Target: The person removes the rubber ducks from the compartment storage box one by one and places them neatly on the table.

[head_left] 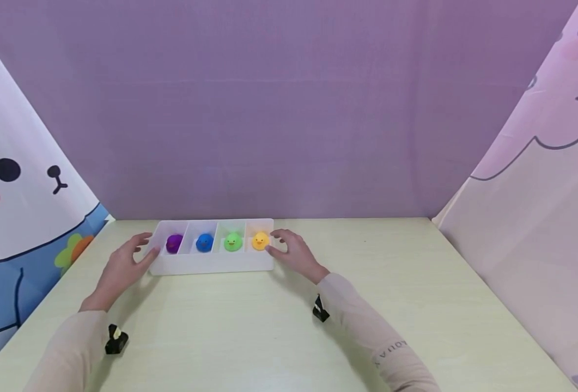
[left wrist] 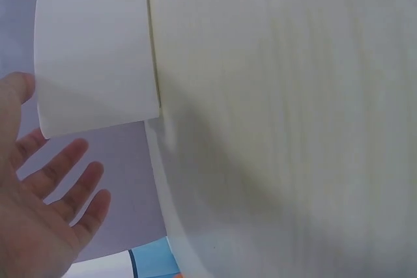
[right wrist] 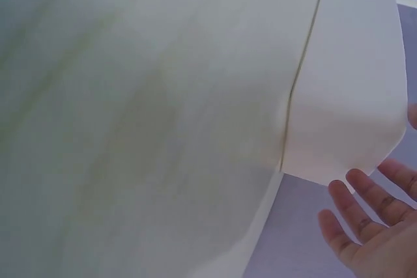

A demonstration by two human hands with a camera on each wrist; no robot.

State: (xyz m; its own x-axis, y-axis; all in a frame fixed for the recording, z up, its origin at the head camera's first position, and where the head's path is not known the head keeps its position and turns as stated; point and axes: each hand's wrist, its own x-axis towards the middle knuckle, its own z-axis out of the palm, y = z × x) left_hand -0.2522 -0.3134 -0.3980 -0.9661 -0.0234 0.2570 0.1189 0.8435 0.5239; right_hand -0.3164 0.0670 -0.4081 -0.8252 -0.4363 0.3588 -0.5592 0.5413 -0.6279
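A white tray [head_left: 210, 265] with a row of compartments sits on the table near its back edge. From left to right it holds a purple toy [head_left: 173, 243], a blue toy duck [head_left: 204, 243], a green toy duck [head_left: 232, 242] and a yellow toy duck [head_left: 260, 240]. My left hand [head_left: 126, 263] is at the tray's left end, thumb right at the rim, the other fingers loosely spread beside it. At the right end, my right hand [head_left: 296, 253] has its thumb by the rim near the yellow duck, its fingers relaxed and apart.
The pale wooden table [head_left: 210, 337] meets a purple backdrop [head_left: 269, 109] behind the tray. Printed cartoon cloths hang on the left [head_left: 24, 207] and right [head_left: 529, 218]. A small black device is at each wrist.
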